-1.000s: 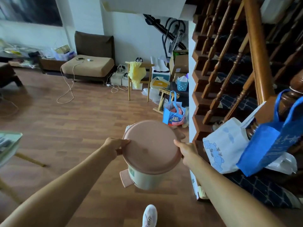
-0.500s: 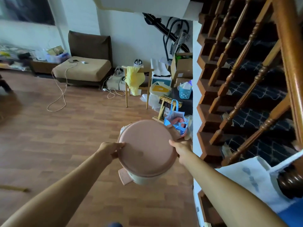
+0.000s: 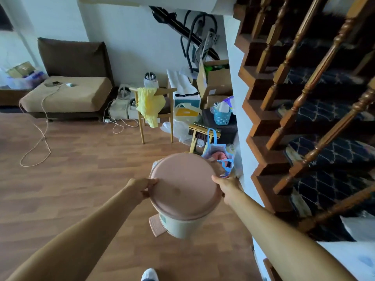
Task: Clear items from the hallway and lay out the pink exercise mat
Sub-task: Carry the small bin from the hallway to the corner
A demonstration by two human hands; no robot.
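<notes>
Pedal bin (image 3: 183, 185) still off floor, just left of staircase (image 3: 262, 126) — left hand (image 3: 142, 188) and right hand (image 3: 225, 185) curl round lid rim, opposite sides. Since last second I've moved along staircase, clutter (image 3: 188, 110) under it closer. My guess: drop-off soon. Pink mat not in view.
</notes>
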